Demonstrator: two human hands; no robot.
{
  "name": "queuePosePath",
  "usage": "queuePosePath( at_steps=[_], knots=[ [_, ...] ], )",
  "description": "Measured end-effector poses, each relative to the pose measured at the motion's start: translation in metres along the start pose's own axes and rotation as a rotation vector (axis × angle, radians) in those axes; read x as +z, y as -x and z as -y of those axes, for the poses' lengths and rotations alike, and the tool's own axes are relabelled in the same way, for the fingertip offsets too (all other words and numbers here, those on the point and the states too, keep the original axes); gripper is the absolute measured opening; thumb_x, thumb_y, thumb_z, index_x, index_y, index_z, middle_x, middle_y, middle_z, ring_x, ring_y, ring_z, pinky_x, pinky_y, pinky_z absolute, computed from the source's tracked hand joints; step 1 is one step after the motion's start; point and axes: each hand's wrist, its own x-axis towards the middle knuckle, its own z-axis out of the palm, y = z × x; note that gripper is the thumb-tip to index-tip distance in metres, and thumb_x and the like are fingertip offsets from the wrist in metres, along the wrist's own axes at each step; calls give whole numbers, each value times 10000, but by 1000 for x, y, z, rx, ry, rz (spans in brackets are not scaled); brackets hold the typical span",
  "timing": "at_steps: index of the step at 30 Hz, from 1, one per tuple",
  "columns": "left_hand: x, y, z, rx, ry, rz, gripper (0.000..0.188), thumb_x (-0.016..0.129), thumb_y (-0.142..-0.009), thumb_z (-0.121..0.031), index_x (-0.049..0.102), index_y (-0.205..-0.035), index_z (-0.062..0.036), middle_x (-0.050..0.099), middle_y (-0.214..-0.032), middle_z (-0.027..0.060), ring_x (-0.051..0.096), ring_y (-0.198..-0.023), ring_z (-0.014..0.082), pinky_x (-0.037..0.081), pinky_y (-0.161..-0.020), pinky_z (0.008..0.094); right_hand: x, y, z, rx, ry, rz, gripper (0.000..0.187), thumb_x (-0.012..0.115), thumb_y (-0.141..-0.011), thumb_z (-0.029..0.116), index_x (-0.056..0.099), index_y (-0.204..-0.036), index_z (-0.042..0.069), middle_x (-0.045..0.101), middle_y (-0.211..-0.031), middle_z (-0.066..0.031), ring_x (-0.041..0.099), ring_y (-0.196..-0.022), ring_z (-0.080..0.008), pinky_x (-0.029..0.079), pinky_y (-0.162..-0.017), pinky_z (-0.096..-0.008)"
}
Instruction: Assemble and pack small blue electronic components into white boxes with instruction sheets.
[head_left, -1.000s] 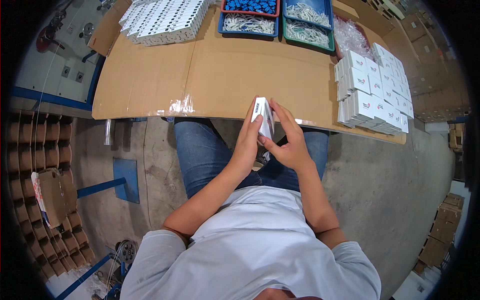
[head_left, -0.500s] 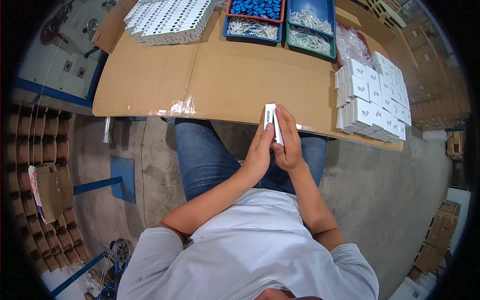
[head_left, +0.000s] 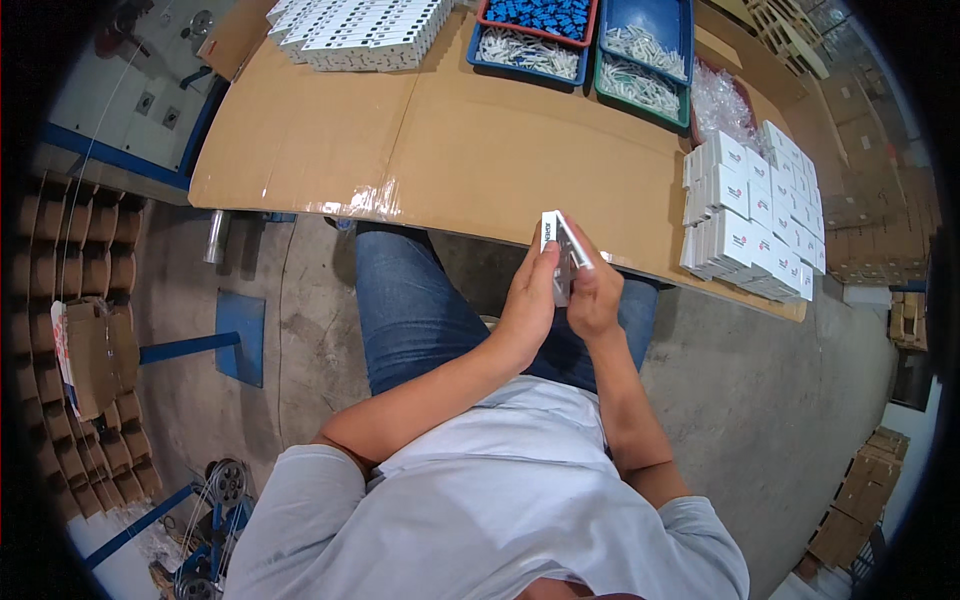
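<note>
Both hands hold a slim white box (head_left: 549, 229) just off the table's near edge, above my lap. Its top end is toward the table, and a white panel on the right stands away from the body. In the gap between shows something greyish and see-through (head_left: 562, 284), whose kind I cannot make out. My left hand (head_left: 530, 298) wraps the box's left side, thumb lying on its face. My right hand (head_left: 598, 300) grips the right panel, its thumb bent in toward the gap. The fingers behind the box are partly hidden.
A cardboard-covered table (head_left: 300, 130) spans ahead. Stacked white boxes stand at its right (head_left: 745, 215) and far left (head_left: 370, 35). At the back are trays of blue pieces (head_left: 540, 15) and white plastic pieces (head_left: 530, 55), and clear bags (head_left: 722, 105). A cardboard rack (head_left: 80, 250) stands left.
The gap in the box has widened as my right hand drew its panel to the right, baring the greyish inside. The whole view has shifted slightly.
</note>
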Motion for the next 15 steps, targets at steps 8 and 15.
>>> queuePosePath(
  at_steps=[8, 15],
  knots=[
    [-1, -1, 0, -36, 112, 0, 513, 354, -1114, -386, 381, -1545, -109, 583, -1223, 32, 572, -1030, 105, 500, -842, 284, -3, 1, 1, 188, -86, 48, 522, 412, -1106, 353, 572, -1370, -68, 640, -1345, -238, 634, -1245, -342, 476, -1048, -382],
    [-4, 0, 1, -16, 114, 19, 551, 353, -1114, -404, 350, -1568, -93, 542, -1325, 62, 521, -1175, 129, 434, -994, 299, 1, 1, -1, 139, -81, 45, 511, 429, -1102, 347, 573, -1377, -59, 636, -1348, -244, 628, -1253, -356, 474, -1049, -389]
  ],
)
